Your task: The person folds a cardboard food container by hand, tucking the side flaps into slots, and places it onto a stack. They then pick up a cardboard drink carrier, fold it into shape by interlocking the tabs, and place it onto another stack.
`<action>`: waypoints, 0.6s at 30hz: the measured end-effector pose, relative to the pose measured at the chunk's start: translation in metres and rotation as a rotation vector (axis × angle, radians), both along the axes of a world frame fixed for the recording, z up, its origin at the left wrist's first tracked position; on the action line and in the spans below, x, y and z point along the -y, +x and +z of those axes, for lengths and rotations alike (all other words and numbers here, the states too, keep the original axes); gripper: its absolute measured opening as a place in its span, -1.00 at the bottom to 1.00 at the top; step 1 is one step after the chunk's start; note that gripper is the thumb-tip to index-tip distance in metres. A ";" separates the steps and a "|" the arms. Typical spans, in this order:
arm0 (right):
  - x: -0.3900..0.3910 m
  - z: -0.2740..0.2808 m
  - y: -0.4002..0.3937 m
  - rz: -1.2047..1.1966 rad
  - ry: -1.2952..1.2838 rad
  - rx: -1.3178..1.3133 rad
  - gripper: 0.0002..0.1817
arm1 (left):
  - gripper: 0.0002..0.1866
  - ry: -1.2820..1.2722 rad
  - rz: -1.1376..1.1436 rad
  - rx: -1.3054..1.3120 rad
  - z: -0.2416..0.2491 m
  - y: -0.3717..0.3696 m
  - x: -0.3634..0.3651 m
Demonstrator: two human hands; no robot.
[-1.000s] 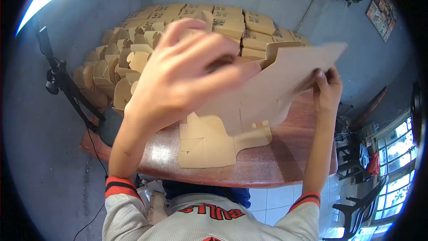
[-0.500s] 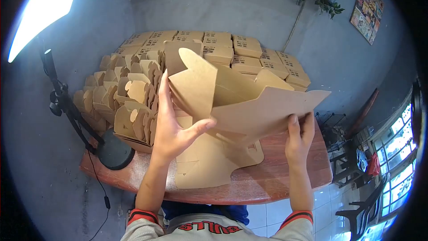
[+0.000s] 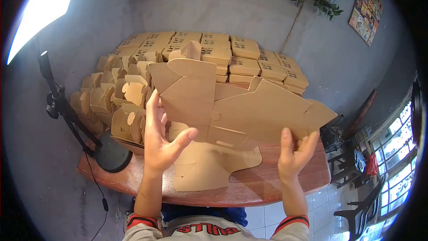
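Observation:
A brown cardboard box blank [image 3: 249,109], partly folded, is raised over the table between my two hands. My right hand [image 3: 298,154] grips its lower right edge, thumb in front and fingers behind. Against its left side rests my left hand [image 3: 165,140], thumb spread away from the fingers and fingertips at the cardboard's edge. Beneath it, a flat cardboard blank [image 3: 200,169] lies on the reddish wooden table [image 3: 272,178].
Part-folded boxes [image 3: 129,91] are stacked at the left, and closed printed boxes [image 3: 245,49] stand in rows at the back. A black lamp base [image 3: 113,151] sits at the table's left edge. Dark chairs [image 3: 363,207] stand at the right.
The raised cardboard has tilted and opened flatter, its outer face now turned toward me. My left hand has shifted slightly left and down, and my right hand has moved a little down.

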State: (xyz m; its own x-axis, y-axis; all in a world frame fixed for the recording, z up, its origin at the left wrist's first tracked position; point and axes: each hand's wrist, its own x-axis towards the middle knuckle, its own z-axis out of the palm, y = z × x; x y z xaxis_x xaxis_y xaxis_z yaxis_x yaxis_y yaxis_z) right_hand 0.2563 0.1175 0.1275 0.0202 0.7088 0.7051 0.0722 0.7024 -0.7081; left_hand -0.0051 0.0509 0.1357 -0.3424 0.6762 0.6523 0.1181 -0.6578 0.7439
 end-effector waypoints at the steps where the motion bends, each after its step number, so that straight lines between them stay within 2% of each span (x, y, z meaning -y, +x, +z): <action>1: -0.001 -0.005 -0.001 -0.007 0.046 0.020 -0.18 | 0.08 0.009 -0.003 0.004 -0.001 0.002 0.001; 4: -0.006 -0.001 -0.006 0.041 0.182 0.127 0.00 | 0.13 0.038 0.210 -0.078 -0.005 0.007 -0.008; 7: 0.001 0.000 -0.013 0.172 0.166 0.153 0.11 | 0.19 -0.096 0.425 -0.141 0.002 0.010 -0.010; 8: 0.004 0.002 -0.016 0.147 0.142 0.160 0.09 | 0.20 -0.112 0.492 -0.142 0.005 0.010 -0.013; 11: 0.007 -0.010 -0.025 0.170 0.174 -0.025 -0.13 | 0.20 -0.006 0.516 -0.062 0.006 0.010 -0.021; 12: 0.008 -0.011 -0.019 0.161 0.131 -0.008 -0.26 | 0.20 0.037 0.567 -0.082 0.008 0.009 -0.023; 14: 0.010 -0.010 -0.002 0.147 0.040 0.033 -0.47 | 0.20 0.002 0.662 -0.154 0.017 0.012 -0.020; 16: 0.014 0.006 -0.008 0.194 -0.028 -0.074 -0.65 | 0.19 -0.026 0.692 -0.195 0.022 0.015 -0.018; 17: 0.016 0.013 -0.011 0.213 -0.061 -0.131 -0.71 | 0.18 -0.036 0.676 -0.201 0.022 0.017 -0.017; 18: 0.016 0.017 -0.011 0.141 -0.005 -0.080 -0.71 | 0.16 -0.045 0.662 -0.204 0.022 0.018 -0.016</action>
